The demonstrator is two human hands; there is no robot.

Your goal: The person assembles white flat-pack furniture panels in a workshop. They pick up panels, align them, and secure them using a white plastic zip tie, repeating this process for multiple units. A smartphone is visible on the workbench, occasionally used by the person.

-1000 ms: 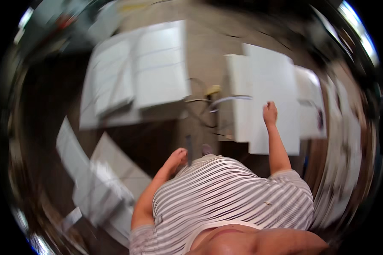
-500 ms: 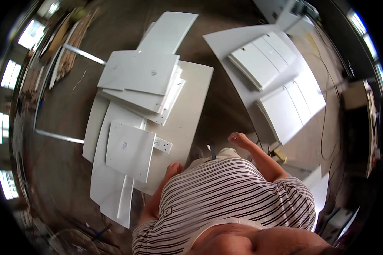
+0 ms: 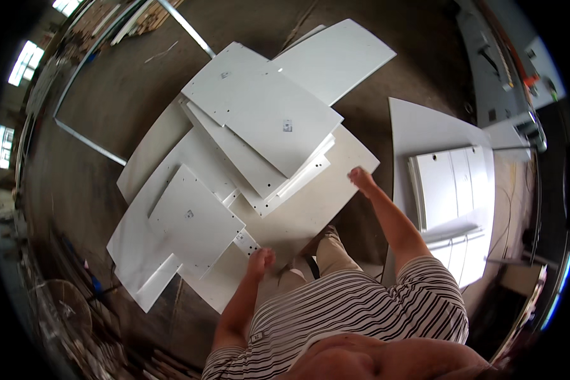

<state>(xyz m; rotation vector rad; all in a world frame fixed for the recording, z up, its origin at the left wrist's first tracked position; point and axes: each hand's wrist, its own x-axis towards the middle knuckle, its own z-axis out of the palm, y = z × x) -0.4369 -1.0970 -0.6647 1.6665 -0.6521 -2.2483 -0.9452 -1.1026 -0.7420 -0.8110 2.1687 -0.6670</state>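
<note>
We note first the cream table [image 3: 310, 206], which stands directly before the person and carries the white panels. Beyond its right side we find a second table [image 3: 411, 126], also pale, bearing two stacks of white panels.

On the first table, the largest item is the top panel [image 3: 259, 104] of an uneven pile; it lies flat and askew over the panels under it. A long panel [image 3: 342, 57] projects past the pile's far right side. Nearer the person's left, a large pale board [image 3: 133, 244] extends toward the left edge and lies partly under a smaller, squarish panel [image 3: 196, 218] with holes along its edges. On the second table, the upper stack [image 3: 446, 183] sits beyond the lower stack [image 3: 459, 253].

We record the right hand [image 3: 361, 180] by the table's right-hand edge, its fingers curled; whether they are fully closed, or touch the table, we cannot tell. The left hand [image 3: 261, 259] is at the near end of a drilled strip [image 3: 245, 240], its fingers also bent; their closure and any contact we cannot determine. Smallest, we log a label [image 3: 287, 125] on the top panel.
</note>
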